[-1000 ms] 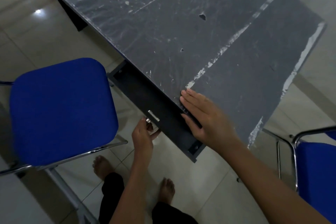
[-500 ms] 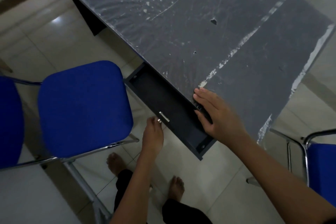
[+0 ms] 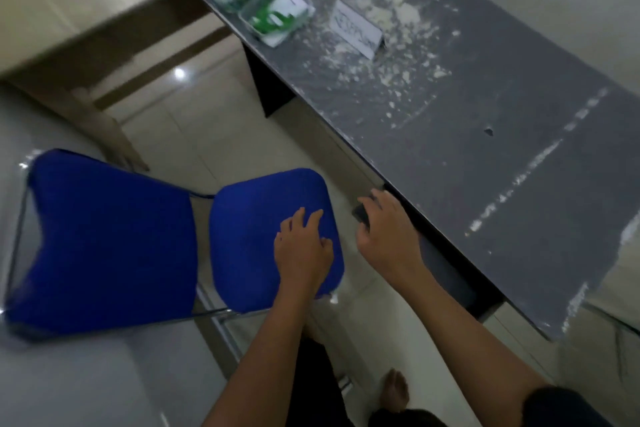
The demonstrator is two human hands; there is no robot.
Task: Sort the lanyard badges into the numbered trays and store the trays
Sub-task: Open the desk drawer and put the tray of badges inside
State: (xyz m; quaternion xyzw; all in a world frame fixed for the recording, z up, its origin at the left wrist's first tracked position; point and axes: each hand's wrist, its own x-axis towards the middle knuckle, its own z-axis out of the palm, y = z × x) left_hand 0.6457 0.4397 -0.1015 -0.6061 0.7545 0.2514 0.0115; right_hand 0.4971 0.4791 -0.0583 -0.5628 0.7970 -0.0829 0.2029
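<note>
Pale floor tiles surround a dark grey desk whose top carries flaked white patches and a folded paper card standing upright. At the far left corner of the desk sit two clear trays, side by side and touching or nearly so. Each holds green lanyard badges and a white label; the numbers on the labels are too blurred to read. Judged from this layout, the sorting is done and the trays await storage.

A drawer under the near edge of the desk stands partly pulled out. This is probably the storage place, opened in advance so the trays can go straight in.

The right hand rests at the left end of the drawer front, fingers curled over its corner. Whether they grip the edge or merely lie on it cannot be told. The left hand hovers over the seat of a blue chair, fingers loosely spread and holding nothing. A second blue seat lies just beside the first.

Both hands are well apart from the trays. The next move likely calls for a reach across the desk to collect them.
</note>
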